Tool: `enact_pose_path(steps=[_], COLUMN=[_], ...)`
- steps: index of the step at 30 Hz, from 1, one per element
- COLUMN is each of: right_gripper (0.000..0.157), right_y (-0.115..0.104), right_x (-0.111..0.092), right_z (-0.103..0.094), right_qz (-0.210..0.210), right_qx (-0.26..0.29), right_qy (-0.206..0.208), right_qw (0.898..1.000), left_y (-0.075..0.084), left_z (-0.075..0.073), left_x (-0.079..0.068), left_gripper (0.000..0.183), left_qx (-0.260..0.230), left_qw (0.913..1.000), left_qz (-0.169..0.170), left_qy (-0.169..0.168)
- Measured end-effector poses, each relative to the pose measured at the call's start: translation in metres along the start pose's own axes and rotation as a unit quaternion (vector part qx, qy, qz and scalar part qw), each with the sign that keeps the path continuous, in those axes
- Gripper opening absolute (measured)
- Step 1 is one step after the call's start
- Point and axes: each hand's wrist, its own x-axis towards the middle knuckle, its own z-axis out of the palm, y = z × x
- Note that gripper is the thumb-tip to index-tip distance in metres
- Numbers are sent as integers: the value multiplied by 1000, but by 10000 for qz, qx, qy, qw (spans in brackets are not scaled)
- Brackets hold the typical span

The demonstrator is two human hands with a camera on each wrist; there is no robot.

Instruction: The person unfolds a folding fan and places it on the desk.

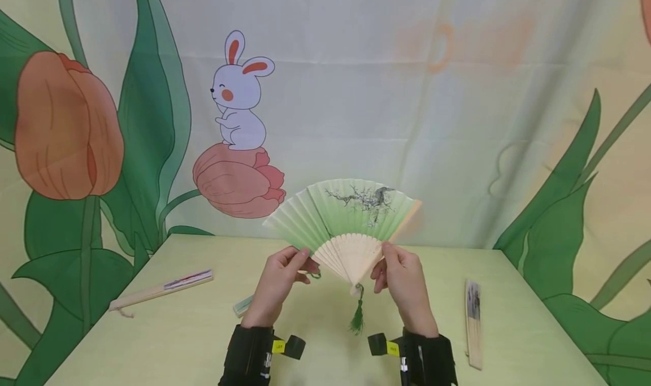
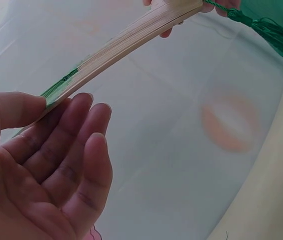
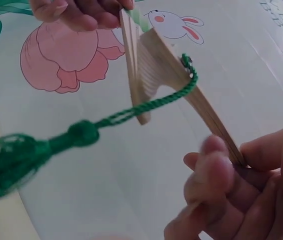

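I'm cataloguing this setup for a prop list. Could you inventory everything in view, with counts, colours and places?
Open fan: one, green with dark branch print, pale ribs, raised at centre
Tassel: one, dark green, hanging from its pivot
Green loop: one, below its left edge, source unclear
Table: one, pale yellow-green, below
Folded fans: two, pale wood with patterned ends, table's left and right
Strip: one, greenish, mostly hidden, table left of centre
Backdrop: one, pale, behind, printed with tulips, leaves and rabbit
Wristbands: two, black, with cameras
Left hand: one, bare, pinching the open fan's left edge
Right hand: one, bare, pinching its right edge
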Motion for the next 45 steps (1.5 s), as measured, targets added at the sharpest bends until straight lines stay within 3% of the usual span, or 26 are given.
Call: enact_pose_path(steps=[22,36,45], right_gripper=[46,45,42], right_y=[1,3,3], right_x=[2,3,3], right_z=[-3,-4,-3], right_qz=[109,106,222], right_qx=[502,693,713], right_qy=[523,636,655], right_qw=[9973,9955,9951], left_y=[0,0,-1], left_z=[-1,0,-4], left_x=[1,0,0], left_gripper=[26,23,34], left_qx=[-493,-687,-888], left_qw=[9979,9970,9916], left_qz=[-69,-106,-114], left_qy=[-406,-350,-932])
